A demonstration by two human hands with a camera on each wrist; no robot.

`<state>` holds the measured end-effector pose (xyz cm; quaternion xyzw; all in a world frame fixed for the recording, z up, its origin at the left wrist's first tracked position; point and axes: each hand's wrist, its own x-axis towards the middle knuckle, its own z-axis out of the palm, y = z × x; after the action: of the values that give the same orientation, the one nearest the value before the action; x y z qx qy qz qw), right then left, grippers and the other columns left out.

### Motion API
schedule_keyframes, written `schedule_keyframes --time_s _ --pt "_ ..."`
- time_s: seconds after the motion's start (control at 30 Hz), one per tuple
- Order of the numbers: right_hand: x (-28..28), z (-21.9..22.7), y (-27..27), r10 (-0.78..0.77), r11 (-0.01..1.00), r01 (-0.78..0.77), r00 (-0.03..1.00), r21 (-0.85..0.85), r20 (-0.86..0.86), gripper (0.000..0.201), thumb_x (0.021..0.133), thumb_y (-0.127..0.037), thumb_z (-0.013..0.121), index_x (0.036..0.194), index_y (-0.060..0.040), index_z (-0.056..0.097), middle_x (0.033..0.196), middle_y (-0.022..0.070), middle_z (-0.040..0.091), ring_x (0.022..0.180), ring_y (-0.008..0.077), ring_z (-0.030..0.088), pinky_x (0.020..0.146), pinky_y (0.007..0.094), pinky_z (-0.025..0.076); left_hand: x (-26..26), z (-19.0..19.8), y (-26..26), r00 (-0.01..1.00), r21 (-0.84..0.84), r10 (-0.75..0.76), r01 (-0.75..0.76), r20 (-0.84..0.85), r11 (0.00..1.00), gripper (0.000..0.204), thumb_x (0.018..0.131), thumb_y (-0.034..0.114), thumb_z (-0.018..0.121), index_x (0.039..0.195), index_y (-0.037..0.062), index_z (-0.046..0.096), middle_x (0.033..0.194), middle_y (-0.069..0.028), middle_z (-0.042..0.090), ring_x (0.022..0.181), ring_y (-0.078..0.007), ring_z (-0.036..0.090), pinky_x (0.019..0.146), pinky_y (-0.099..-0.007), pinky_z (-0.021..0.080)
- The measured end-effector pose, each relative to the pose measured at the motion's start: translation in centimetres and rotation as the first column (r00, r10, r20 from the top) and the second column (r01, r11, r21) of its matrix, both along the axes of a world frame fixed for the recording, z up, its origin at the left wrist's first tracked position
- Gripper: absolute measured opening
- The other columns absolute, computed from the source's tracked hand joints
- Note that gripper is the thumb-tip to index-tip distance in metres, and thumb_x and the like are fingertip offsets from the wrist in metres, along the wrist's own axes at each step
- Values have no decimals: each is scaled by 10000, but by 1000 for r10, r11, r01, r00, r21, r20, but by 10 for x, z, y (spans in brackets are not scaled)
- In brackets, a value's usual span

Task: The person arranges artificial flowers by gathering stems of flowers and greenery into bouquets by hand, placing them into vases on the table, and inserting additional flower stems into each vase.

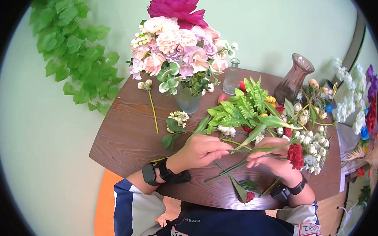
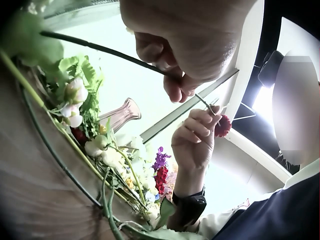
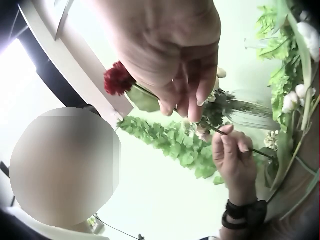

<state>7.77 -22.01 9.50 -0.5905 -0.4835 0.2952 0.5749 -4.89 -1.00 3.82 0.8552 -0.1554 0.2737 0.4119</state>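
A deep red flower (image 1: 295,156) with a long green stem is held between both hands above the table's near side. The right hand (image 1: 277,156) pinches its stem just below the bloom; in the right wrist view the red bloom (image 3: 119,78) and a leaf stick out beside the fingers. Farther down the same stem, the left hand (image 1: 201,151) pinches with thumb and fingers, and the dark stem (image 2: 107,50) runs out past that hand in the left wrist view. Beneath the hands, another red flower (image 1: 246,197) with green leaves lies near the table's front edge.
On the brown table (image 1: 119,137), a glass vase (image 1: 188,102) holds a pink and white bouquet. A clear bottle (image 1: 231,81) and a purplish vase (image 1: 294,74) stand behind loose ferns (image 1: 242,108) and white flowers (image 1: 315,149). One short sprig (image 1: 153,106) lies at left.
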Motion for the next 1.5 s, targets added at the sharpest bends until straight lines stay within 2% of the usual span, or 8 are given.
schedule_keyframes --time_s 0.23,0.43,0.67,0.77,0.93,1.2,1.43,1.5 --pt "-16 -44 20 -27 915 119 971 386 -236 185 880 43 506 1062 34 475 820 142 627 703 178 649 605 248 521 3 -3 4 994 18 40 -42 104 999 186 766 81 675 952 62 679 612 -52 581 530 -168 570 484 -279 417" --pt "-16 -32 37 42 991 -16 979 133 -199 110 909 14 456 1007 30 503 774 115 615 586 135 592 505 238 491 3 -7 10 997 76 7 -13 81 997 236 783 108 660 1019 106 675 636 -41 564 546 -187 530 513 -311 411" --pt "44 95 71 -635 560 297 753 774 171 184 940 -83 450 877 48 562 624 84 581 499 126 537 463 221 425 5 12 64 703 210 552 -684 449 699 248 755 94 636 1002 96 658 918 -73 633 808 -235 594 657 -328 463" --pt "72 132 97 -542 532 172 822 829 177 167 907 -86 508 891 53 600 646 101 602 532 138 556 498 255 447 2 -7 106 549 251 751 -835 366 489 358 729 220 702 1039 67 610 1013 -125 559 892 -281 562 705 -349 472" --pt "99 160 127 -494 509 141 856 849 154 209 943 -139 484 933 46 582 705 77 596 573 113 538 519 233 427 6 -15 118 583 167 744 -810 326 562 721 656 287 780 1229 23 432 1127 -154 527 928 -337 559 752 -374 473" --pt "68 171 176 -318 854 136 900 502 297 212 927 -145 493 801 9 564 616 52 584 484 111 551 448 221 437 36 -54 134 749 -278 646 -658 -149 700 832 616 339 831 1229 -35 410 1119 -173 578 1044 -265 562 888 -356 441" --pt "33 188 176 -422 858 128 729 497 540 197 899 -135 535 812 38 576 580 35 565 486 93 532 447 223 419 44 -59 141 859 -438 508 -480 -59 760 731 621 277 837 1179 -18 467 1085 -113 577 988 -212 557 866 -338 445" --pt "24 189 177 -278 956 146 728 255 626 177 870 -131 581 852 45 590 591 58 566 510 107 537 460 241 420 45 -72 152 868 -392 497 -461 -12 796 746 600 253 849 1184 -9 465 1070 -94 569 963 -200 552 860 -341 446"
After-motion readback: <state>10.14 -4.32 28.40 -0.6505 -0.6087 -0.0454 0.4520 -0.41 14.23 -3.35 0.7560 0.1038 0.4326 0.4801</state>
